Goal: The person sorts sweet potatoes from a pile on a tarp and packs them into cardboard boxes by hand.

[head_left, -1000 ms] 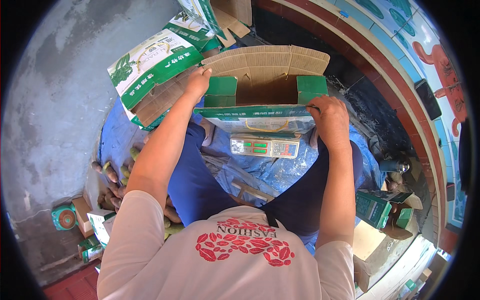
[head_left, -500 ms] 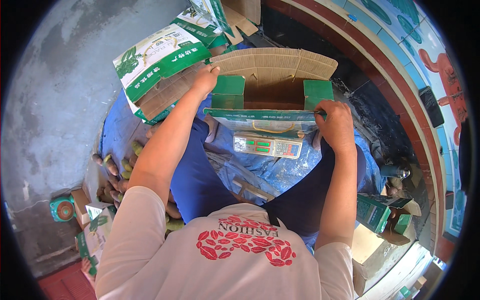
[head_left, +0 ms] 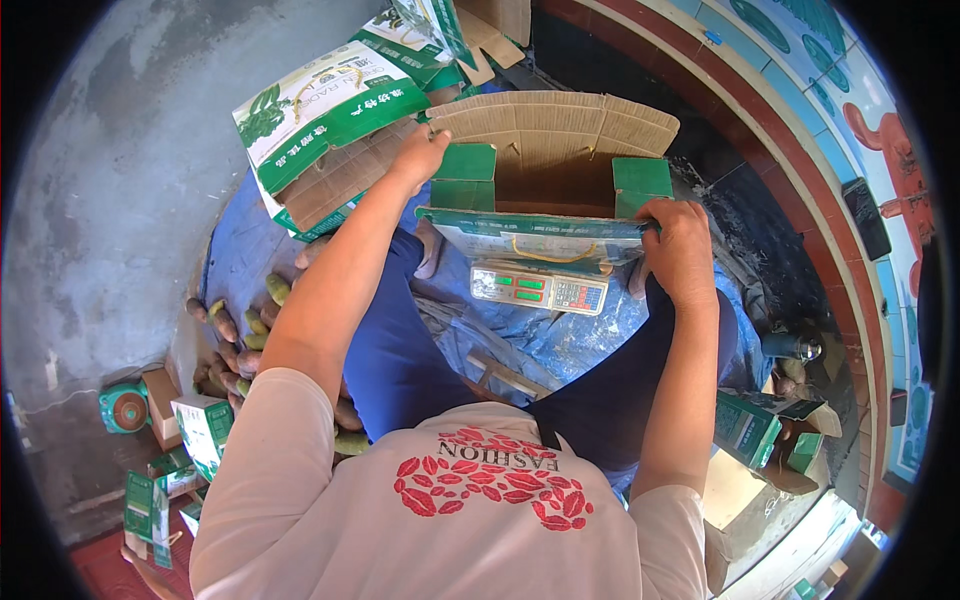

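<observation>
An open green-and-white cardboard carton [head_left: 545, 240] stands in front of me, its tall brown back flap raised and its green side flaps folded in. My left hand [head_left: 420, 160] is closed at the left edge of that back flap. My right hand [head_left: 680, 250] is closed on the right front corner of the carton, its thumb along the rim. Just below, between my knees, sits a digital scale [head_left: 538, 288] with green displays and a keypad. The carton's inside shows only in part, and its base is hidden.
Another open green-and-white carton [head_left: 325, 140] leans left of my left hand. Green and reddish radishes [head_left: 235, 355] lie heaped on the left. A blue tarp [head_left: 590, 340] covers the floor. At lower left, another person's arm [head_left: 150, 575] is near a green box [head_left: 147, 505].
Both my hands keep their places on the carton, and the view has shifted slightly. At lower left, the other person's hand and the boxes there have changed position.
</observation>
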The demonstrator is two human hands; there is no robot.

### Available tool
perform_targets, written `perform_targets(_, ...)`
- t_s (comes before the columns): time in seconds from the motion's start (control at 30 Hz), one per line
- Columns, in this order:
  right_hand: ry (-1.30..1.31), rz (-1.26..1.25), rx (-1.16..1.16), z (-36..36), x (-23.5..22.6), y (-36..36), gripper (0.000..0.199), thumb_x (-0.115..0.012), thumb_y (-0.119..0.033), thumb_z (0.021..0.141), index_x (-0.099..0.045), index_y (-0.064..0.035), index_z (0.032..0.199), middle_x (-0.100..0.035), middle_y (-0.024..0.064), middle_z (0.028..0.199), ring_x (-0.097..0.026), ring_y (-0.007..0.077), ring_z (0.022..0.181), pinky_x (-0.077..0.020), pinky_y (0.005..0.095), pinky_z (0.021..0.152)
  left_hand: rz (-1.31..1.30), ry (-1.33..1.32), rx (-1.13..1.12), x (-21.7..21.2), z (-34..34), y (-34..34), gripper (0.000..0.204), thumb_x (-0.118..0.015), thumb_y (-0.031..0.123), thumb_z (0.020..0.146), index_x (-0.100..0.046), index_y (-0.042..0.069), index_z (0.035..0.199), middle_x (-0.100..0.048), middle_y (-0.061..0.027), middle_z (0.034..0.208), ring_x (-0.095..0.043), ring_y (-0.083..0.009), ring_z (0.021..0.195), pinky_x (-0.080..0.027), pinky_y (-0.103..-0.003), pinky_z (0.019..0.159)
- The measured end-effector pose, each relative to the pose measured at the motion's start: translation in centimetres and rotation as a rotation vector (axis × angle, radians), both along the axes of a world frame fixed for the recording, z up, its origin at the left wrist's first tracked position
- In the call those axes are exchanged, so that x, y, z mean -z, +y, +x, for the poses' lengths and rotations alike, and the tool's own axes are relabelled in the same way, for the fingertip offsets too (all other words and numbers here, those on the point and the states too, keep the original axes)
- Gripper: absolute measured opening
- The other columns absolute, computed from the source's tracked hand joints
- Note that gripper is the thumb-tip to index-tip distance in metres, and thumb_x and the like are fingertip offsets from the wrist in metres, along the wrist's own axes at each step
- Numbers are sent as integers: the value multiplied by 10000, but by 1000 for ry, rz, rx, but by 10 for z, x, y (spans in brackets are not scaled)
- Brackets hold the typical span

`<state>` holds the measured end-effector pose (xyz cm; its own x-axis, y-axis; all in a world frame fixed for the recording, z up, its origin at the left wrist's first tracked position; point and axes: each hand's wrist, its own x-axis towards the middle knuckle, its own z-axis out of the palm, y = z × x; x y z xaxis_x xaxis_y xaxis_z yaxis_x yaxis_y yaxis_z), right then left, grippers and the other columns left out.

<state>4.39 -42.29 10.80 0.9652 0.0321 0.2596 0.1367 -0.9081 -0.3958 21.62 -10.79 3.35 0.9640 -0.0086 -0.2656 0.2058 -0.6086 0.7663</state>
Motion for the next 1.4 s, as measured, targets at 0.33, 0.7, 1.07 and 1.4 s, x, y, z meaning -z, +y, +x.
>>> perform_targets(0.33, -97, 67, 6, 1, -3, 3, 266, -511, 64, 683, -630, -52, 890, -633, 123, 890, -570, 303, 911, -352, 449, 972, -128, -81, -135, -24, -15, 5, 449, -558, 228, 871, -467, -13, 1238, -571, -214, 1129, -560, -271, 1027, -439, -347, 855)
perform_targets(0.7, -289, 181, 127, 5, 0, 0, 209, -505, 36, 715, -633, -36, 863, -637, 113, 855, -570, 300, 848, -421, 382, 832, -364, -20, -117, -61, -17, 17, 396, -514, 305, 909, -515, 69, 1227, -532, -91, 1228, -428, -219, 1198, -374, -413, 950)
perform_targets(1.07, -297, 260, 211, 4, 0, 1, 165, -523, 12, 743, -635, -50, 846, -638, 102, 852, -581, 283, 850, -442, 375, 786, -266, -290, -226, -68, -67, 96, 313, -521, 269, 901, -602, 41, 1100, -598, -70, 1118, -533, -186, 1030, -428, -341, 864)
perform_targets(1.4, -389, 287, 218, 5, 2, 3, 108, -568, -6, 754, -628, -44, 835, -636, 119, 826, -580, 316, 805, -444, 391, 759, 649, -201, 28, 182, -209, 259, 336, -515, 202, 879, -548, 15, 1156, -623, -197, 1050, -610, -321, 921, -469, -375, 765)
